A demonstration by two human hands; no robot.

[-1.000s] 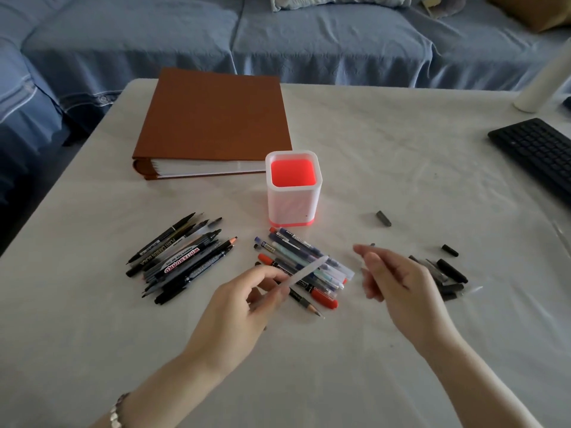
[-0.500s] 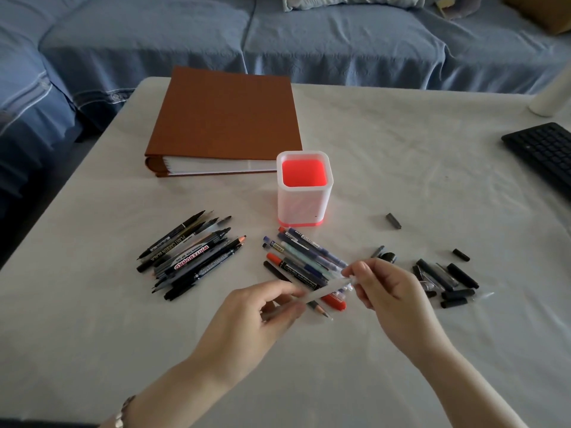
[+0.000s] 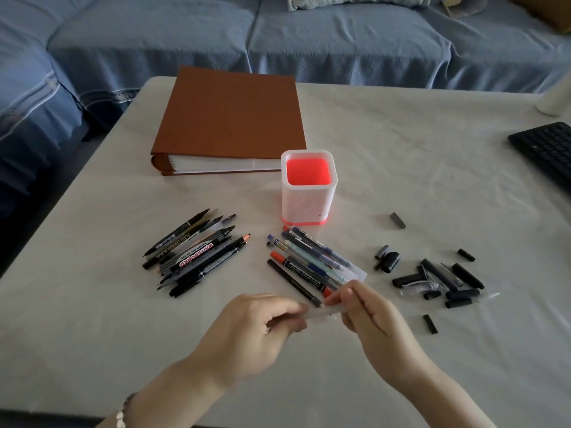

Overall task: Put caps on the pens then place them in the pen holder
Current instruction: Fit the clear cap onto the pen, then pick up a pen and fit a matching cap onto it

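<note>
A pale translucent pen point(image 3: 321, 312) lies between both hands above the table's near middle. My left hand point(image 3: 247, 332) pinches its left part. My right hand point(image 3: 367, 316) grips its right end, and its tip and any cap are hidden under the fingers. The white pen holder point(image 3: 309, 205) with a red inside stands behind, with nothing visible inside. A pile of black markers point(image 3: 194, 253) lies to the left. A second pile of blue and red pens point(image 3: 309, 261) lies just beyond my hands. Loose black caps point(image 3: 438, 281) are scattered to the right.
A brown binder point(image 3: 228, 118) lies behind the holder. A black keyboard point(image 3: 547, 149) sits at the right edge, with a white cylinder point(image 3: 556, 100) beyond it. A blue sofa point(image 3: 278, 38) runs along the far side of the table.
My right hand has moved left and closed on the right end of the pale pen. Both hands have come together, and the pen now lies more level.
</note>
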